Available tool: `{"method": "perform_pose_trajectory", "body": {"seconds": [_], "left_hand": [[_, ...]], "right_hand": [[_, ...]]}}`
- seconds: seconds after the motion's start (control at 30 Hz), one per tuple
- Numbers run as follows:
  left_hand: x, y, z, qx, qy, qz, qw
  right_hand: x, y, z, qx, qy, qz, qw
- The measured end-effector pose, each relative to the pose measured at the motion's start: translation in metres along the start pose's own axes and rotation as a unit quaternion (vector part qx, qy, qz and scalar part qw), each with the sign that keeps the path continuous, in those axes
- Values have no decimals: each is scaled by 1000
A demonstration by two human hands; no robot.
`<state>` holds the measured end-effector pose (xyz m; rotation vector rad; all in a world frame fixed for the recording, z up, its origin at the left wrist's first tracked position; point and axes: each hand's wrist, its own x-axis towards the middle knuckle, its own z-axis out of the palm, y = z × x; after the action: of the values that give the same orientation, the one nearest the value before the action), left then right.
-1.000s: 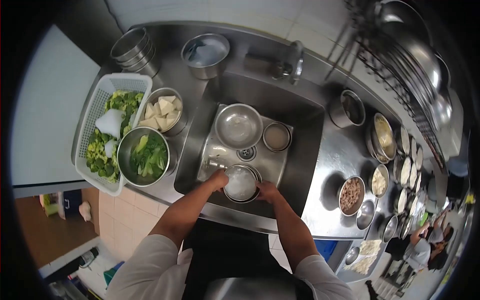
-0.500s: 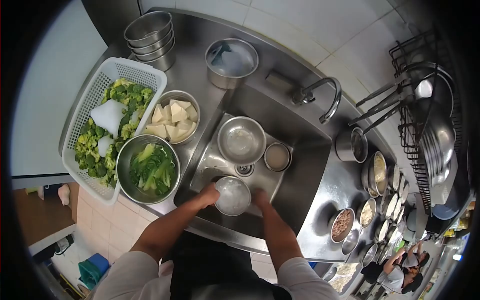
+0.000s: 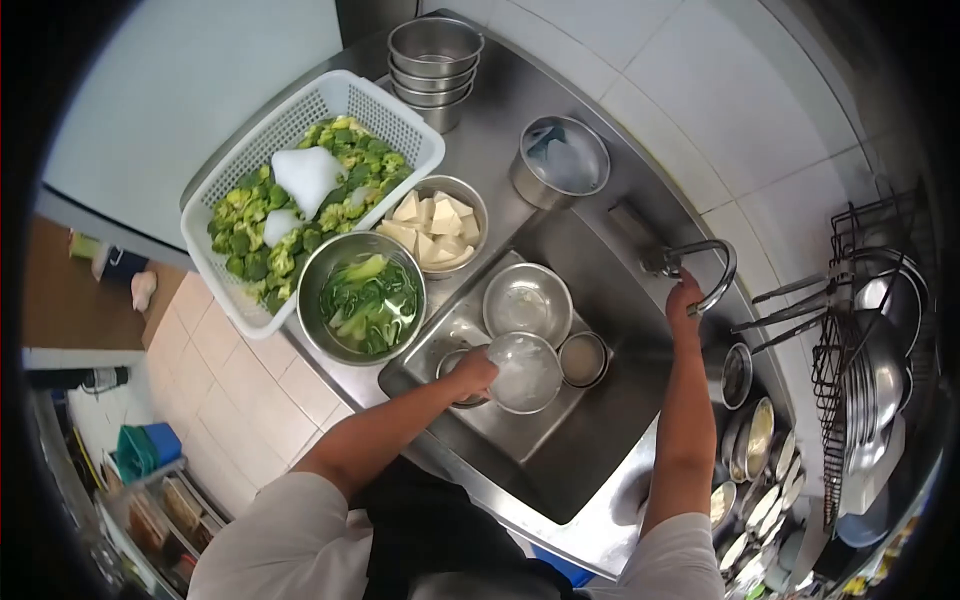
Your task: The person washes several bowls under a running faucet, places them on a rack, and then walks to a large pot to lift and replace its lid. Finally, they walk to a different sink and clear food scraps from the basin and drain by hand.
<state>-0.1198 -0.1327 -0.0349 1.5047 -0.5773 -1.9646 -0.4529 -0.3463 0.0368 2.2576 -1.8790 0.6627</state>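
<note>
My left hand (image 3: 472,374) grips the rim of a round metal bowl (image 3: 524,373) held over the sink (image 3: 540,440); its contents look whitish and cloudy. At the base of the curved faucet (image 3: 722,270), my right hand (image 3: 684,296) is closed on the fixture, its fingertips partly hidden. A wider metal bowl (image 3: 528,300) sits in the sink behind the held one. Beside it stands a small metal cup (image 3: 583,358) of cloudy liquid. Under my left hand, another small metal container (image 3: 447,372) shows in part.
Left of the sink are a white basket (image 3: 200,215) of broccoli, a bowl of leafy greens (image 3: 370,305) and a bowl of tofu blocks (image 3: 437,228). Stacked metal bowls (image 3: 435,50) and a metal pot (image 3: 562,165) stand behind. A wire rack (image 3: 835,390) of utensils hangs right.
My right hand has left the area beside the held bowl and reached up to the faucet. My left hand still holds the bowl. The whole view has shifted.
</note>
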Motion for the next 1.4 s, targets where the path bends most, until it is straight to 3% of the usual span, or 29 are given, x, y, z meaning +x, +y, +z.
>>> {"method": "perform_pose_trajectory", "body": {"seconds": [0.13, 0.2, 0.27, 0.33, 0.4, 0.43, 0.47, 0.5, 0.53, 0.6, 0.67, 0.73, 0.77, 0.83, 0.87, 0.93, 0.97, 1.03, 1.07, 1.13, 1.17, 1.23, 1.27, 1.3, 1.33, 1.37, 1.4], "left_hand": [[36, 10, 30, 36, -8, 12, 999], [64, 10, 45, -31, -24, 62, 997], [66, 28, 63, -6, -17, 73, 997], [76, 34, 77, 18, -8, 80, 997], [99, 29, 86, 92, 46, 91, 990], [96, 33, 90, 134, 75, 111, 982], [95, 34, 95, 132, 72, 109, 983], [97, 33, 99, 152, 81, 115, 978], [98, 32, 102, 174, 90, 120, 973], [96, 35, 110, 230, 92, 106, 963], [89, 40, 119, 285, 96, 96, 949], [84, 42, 125, 331, 66, 131, 932], [87, 38, 127, 332, 63, 131, 932], [92, 32, 131, 455, 82, 266, 846], [95, 30, 133, 454, 81, 266, 846], [93, 32, 136, 438, 57, 272, 855], [93, 32, 136, 439, 55, 272, 855], [100, 28, 135, 379, 87, 279, 878], [104, 26, 134, 379, 87, 279, 878], [107, 30, 128, 195, 29, 160, 967], [105, 32, 126, 197, 29, 162, 967], [86, 35, 125, -44, -98, 56, 993], [86, 35, 125, -44, -98, 56, 993], [87, 36, 123, -43, -107, 61, 991], [87, 37, 121, -42, -113, 66, 990], [86, 36, 116, -44, -110, 65, 991], [81, 39, 111, -26, -110, 70, 991]], "right_hand": [[-30, -3, -13, 79, -7, -84, 993], [-35, -20, -23, 71, -146, 50, 985], [-44, 11, 7, -77, -79, -212, 971], [-52, -5, 18, -79, -194, -145, 967], [-59, -39, 5, 53, -127, -162, 977], [-61, -43, 8, 50, -128, -163, 977], [-64, -46, 11, 288, -218, 27, 932], [-68, -48, 13, 496, -283, 217, 792], [-74, -49, 13, 495, -284, 222, 791], [-82, -53, 8, 566, -387, 306, 661], [-81, -72, -11, 538, -385, 327, 675], [-83, -73, -10, 596, -290, 348, 663], [-84, -73, -11, 596, -287, 349, 663], [-81, -76, -21, 614, -338, 327, 634], [-81, -77, -23, 613, -337, 328, 635], [-82, -75, -26, 580, -277, 313, 699], [-84, -76, -26, 580, -276, 315, 699], [-91, -77, -24, 664, -346, 290, 596], [-91, -77, -22, 664, -346, 290, 596], [-94, -68, -6, 611, -259, 344, 664], [-97, -66, 5, 612, -256, 343, 664], [-112, -64, 35, 393, -120, 197, 890], [-122, -60, 54, 393, -120, 197, 890], [-123, -71, 57, 297, -165, 11, 940], [-123, -78, 58, 189, -203, -175, 945], [-128, -79, 53, 148, -350, -59, 923], [-128, -74, 60, 151, -352, -62, 922]]}}
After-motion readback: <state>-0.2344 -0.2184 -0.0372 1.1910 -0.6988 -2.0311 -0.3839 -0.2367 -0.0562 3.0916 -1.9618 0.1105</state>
